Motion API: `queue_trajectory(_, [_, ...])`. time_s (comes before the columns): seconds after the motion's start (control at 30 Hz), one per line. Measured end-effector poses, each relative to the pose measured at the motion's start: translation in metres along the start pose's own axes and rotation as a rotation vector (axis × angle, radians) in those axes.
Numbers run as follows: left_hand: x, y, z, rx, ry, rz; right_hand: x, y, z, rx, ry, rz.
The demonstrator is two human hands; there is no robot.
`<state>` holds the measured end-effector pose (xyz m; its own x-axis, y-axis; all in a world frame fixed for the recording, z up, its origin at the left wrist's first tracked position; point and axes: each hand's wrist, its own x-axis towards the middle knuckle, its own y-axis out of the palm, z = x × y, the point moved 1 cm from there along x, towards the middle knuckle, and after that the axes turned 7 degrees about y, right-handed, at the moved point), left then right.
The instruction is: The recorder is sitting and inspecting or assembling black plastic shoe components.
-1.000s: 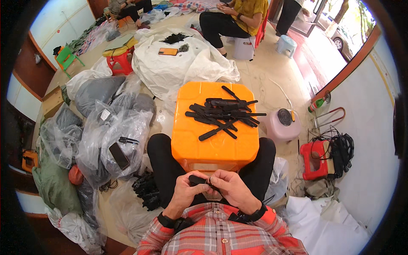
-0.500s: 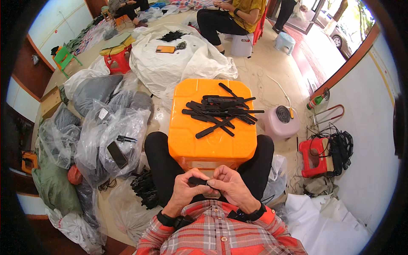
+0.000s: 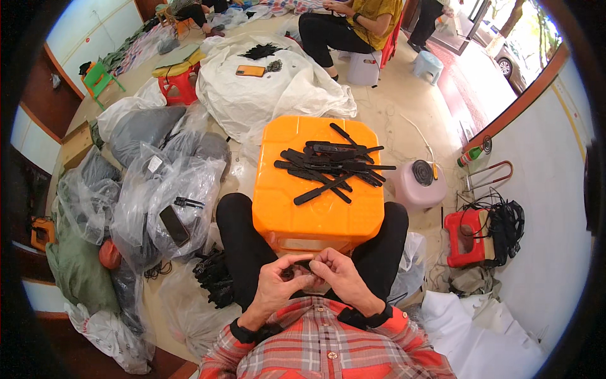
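Close to my lap, my left hand and my right hand meet at the fingertips. Between them is a small black strip, mostly covered by my fingers; its exact kind cannot be made out. Both hands pinch it. Just beyond my hands stands an orange plastic stool between my knees. On its top lies a loose pile of flat black strips, crossing one another at many angles. A bundle of black pieces lies beside my left leg.
Clear plastic bags with dark contents crowd the left, a phone on top. A pink jug and a red stool stand at right. Ahead lies a white sack; a seated person works beyond it.
My fingers have shifted around the black strip, so less of it shows and my left index finger is straighter. The pile on the stool is unchanged.
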<state>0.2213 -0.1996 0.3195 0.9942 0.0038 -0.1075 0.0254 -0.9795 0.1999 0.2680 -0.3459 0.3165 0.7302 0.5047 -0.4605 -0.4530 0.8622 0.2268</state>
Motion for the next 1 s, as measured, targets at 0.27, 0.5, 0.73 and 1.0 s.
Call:
queue_trajectory(0.27, [-0.003, -0.001, 0.002, -0.193, -0.15, -0.109, 0.004, -0.004, -0.003, -0.216, -0.058, -0.06])
queue_trajectory(0.5, [-0.005, 0.0, -0.004, -0.011, -0.056, -0.169, 0.002, -0.007, 0.009, -0.32, -0.025, 0.041])
queue_trajectory(0.73, [-0.019, -0.017, -0.013, 0.279, 0.008, -0.402, 0.017, 0.018, 0.008, -0.206, 0.091, 0.114])
queue_trajectory(1.0, [-0.051, -0.048, -0.006, 0.563, 0.198, -0.69, 0.037, 0.071, 0.001, -0.762, -0.276, 0.074])
